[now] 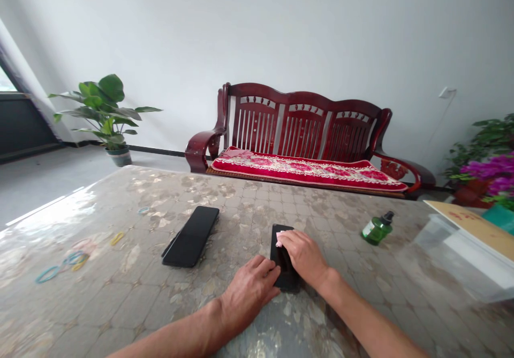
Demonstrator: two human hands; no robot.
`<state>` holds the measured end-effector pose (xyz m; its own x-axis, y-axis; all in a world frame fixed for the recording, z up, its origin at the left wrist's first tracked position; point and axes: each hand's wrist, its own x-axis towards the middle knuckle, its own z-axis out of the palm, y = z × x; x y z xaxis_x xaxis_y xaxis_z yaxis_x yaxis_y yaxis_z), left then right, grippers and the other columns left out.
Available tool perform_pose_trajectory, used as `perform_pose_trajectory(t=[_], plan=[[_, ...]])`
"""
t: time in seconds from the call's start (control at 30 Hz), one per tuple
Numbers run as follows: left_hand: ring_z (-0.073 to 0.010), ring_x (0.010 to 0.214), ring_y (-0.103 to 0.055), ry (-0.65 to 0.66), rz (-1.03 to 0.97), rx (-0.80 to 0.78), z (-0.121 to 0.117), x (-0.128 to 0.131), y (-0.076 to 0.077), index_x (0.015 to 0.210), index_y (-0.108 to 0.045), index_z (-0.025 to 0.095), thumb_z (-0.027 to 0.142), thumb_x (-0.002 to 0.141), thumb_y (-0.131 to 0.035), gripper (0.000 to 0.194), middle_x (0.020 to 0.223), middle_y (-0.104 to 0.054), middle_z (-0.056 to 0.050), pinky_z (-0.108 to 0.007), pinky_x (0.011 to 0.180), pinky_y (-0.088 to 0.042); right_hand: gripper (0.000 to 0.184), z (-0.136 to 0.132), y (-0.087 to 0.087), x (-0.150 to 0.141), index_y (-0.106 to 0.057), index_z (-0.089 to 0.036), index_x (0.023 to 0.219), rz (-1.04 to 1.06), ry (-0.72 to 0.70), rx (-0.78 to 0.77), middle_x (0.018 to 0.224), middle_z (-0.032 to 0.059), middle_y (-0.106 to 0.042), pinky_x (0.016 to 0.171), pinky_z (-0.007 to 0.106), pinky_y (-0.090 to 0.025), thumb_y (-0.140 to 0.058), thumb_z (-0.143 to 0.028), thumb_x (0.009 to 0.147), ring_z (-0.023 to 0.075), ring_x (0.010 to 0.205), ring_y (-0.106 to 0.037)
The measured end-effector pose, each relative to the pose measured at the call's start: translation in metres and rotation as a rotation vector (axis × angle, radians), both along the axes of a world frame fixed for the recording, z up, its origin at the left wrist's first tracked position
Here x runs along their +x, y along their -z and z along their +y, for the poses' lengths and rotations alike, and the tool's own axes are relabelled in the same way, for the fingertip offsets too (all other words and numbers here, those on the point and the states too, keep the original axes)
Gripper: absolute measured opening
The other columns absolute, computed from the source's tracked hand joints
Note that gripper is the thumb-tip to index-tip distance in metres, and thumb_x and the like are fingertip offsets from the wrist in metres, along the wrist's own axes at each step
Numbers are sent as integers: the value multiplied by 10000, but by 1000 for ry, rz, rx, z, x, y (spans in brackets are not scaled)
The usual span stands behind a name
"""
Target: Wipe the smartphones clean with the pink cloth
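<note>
A black smartphone lies flat on the table in front of me, its dark screen facing up. My left hand grips its left edge near the lower end, with the fingers curled and the thumb low beside it. My right hand pinches a small pink cloth and presses it on the upper part of the screen. The right hand covers part of the phone's right side. Left of both hands rests a second, larger black phone, which neither hand touches.
On the right stand a green spray bottle and a clear plastic box with a tan card on top. Several coloured rubber bands lie at left on the patterned table. Behind it is a wooden bench.
</note>
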<state>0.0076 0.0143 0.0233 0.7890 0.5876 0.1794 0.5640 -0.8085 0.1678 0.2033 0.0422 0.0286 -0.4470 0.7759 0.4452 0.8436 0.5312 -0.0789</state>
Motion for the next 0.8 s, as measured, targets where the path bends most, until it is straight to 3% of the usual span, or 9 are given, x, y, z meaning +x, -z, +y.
perform_pose_trajectory(t=[0.1, 0.37, 0.63, 0.8], plan=[[-237, 982, -576, 3, 0, 0, 1, -1, 2, 1095, -606, 173, 281, 931, -663, 205, 1077, -637, -45, -350, 888, -516, 228, 7, 1, -3, -693, -191, 1024, 25, 25, 5, 995, 66, -725, 889, 343, -516, -520, -72, 936, 201, 925, -668], [-235, 932, -582, -4, 8, -12, 1, 1, 2, 1019, -618, 172, 263, 919, -678, 147, 1004, -644, -24, -357, 842, -533, 214, -16, 1, -3, -664, -188, 1042, 29, -69, -18, 1032, 56, -719, 921, 333, -500, -525, -68, 930, 201, 1002, -643], [-236, 964, -594, 0, -12, -17, 1, -1, 0, 1062, -616, 161, 265, 931, -661, 173, 1072, -651, -48, -354, 874, -533, 227, 16, 2, -10, -674, -188, 1023, 24, 28, -39, 993, 65, -723, 839, 317, -521, -505, -66, 933, 199, 951, -666], [-236, 953, -594, -16, -21, -41, 2, -1, 1, 1026, -617, 181, 267, 908, -691, 163, 1030, -651, -31, -348, 845, -538, 234, -5, 0, -7, -667, -197, 1024, 49, -58, -55, 1032, 53, -720, 888, 319, -513, -508, -58, 922, 192, 990, -654]])
